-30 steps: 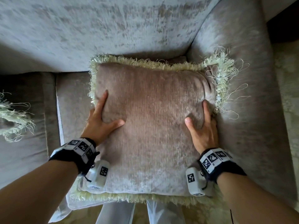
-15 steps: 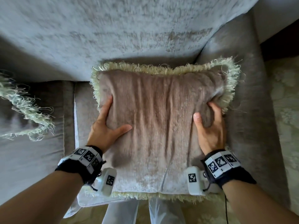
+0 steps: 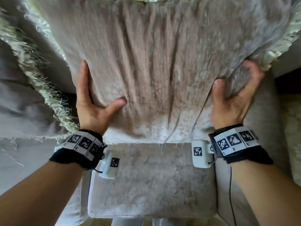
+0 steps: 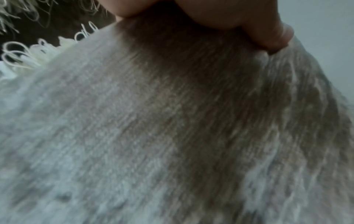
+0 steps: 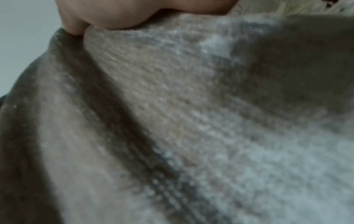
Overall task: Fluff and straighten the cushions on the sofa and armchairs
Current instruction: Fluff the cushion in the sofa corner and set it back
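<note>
Cushion (image 3: 154,66) is up off the seat (image 3: 151,181), held in the air in front of the sofa back with its face toward the head camera and its lower edge hanging just above the seat; blur on the fabric suggests it is being shaken. From the left: a second fringed cushion (image 3: 34,69) lies on the next seat, just beside the lifted one. The left hand (image 3: 92,101) grips the cushion's left side, its one visible finger laid straight up along the edge, the thumb pressing into the face, and the other fingers hidden behind. The right hand (image 3: 234,97) holds the right side higher up, fingers (image 3: 250,67) curled round the edge by the pale fringe (image 3: 276,49), thumb dug into a fold. Both hands sit at about mid-height on opposite sides, so the cushion lies squarely between them, equally near to each. Judging from this, the coming move is a squeeze or shake inward from both sides, then setting it down against the sofa back.
</note>
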### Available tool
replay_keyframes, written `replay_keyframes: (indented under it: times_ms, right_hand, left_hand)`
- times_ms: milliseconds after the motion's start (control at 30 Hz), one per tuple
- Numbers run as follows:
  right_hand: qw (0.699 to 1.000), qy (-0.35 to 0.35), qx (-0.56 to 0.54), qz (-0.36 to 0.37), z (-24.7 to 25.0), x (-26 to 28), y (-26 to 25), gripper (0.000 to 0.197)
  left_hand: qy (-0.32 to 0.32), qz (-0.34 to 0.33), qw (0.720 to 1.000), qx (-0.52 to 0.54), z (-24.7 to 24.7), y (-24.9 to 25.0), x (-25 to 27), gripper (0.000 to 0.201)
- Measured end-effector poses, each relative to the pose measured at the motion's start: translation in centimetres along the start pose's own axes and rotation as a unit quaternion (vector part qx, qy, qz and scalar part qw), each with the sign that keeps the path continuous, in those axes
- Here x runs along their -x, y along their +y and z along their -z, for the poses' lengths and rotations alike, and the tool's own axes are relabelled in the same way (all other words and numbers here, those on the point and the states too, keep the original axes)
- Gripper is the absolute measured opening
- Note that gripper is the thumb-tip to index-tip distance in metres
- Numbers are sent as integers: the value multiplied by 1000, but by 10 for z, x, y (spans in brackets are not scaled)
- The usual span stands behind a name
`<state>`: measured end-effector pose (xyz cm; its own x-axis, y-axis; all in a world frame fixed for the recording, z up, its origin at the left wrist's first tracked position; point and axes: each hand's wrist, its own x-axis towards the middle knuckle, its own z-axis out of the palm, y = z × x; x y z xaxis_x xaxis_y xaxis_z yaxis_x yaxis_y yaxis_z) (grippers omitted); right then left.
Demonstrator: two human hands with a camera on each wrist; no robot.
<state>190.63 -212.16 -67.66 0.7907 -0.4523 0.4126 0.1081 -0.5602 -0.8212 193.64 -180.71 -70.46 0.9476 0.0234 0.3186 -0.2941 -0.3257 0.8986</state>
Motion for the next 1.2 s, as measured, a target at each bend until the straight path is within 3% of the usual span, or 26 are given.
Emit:
replay_keyframes:
  times_ms: [233,433,600,733,800,867,1000,1067,1200]
  right_hand:
    - [999,-16,33,-32,-31,13,66,61]
    - [997,-26,48,-60,-37,21,77,64]
    - [990,-30,106,-87,-16,15,51,61]
    - [975,-61,203,-64,7,2,19,53]
    - [960,-110,251,-56,17,-9,-9,49]
    - [933,-214,281,-74,29,-23,-44,49]
    - [837,-403,368,-44,52,-49,-116,49]
    - [806,-450,385,-15,58,-60,-150,45]
    - [774,-491,395,56,64,-82,-211,46]
  left_hand:
    - [6,54,997,-50,-28,-58,5,115]
    - [17,86,995,-56,-35,-69,13,114]
    - [68,133,979,-139,-29,-32,5,85]
    - [64,155,966,-197,-16,5,-8,61]
    - [31,178,959,-221,-3,28,-18,49]
    - [-64,231,943,-231,12,56,-31,38]
    - [-264,242,895,-267,47,120,-53,39]
    - [-302,219,877,-303,64,154,-60,41]
    - [-327,186,856,-355,92,215,-65,42]
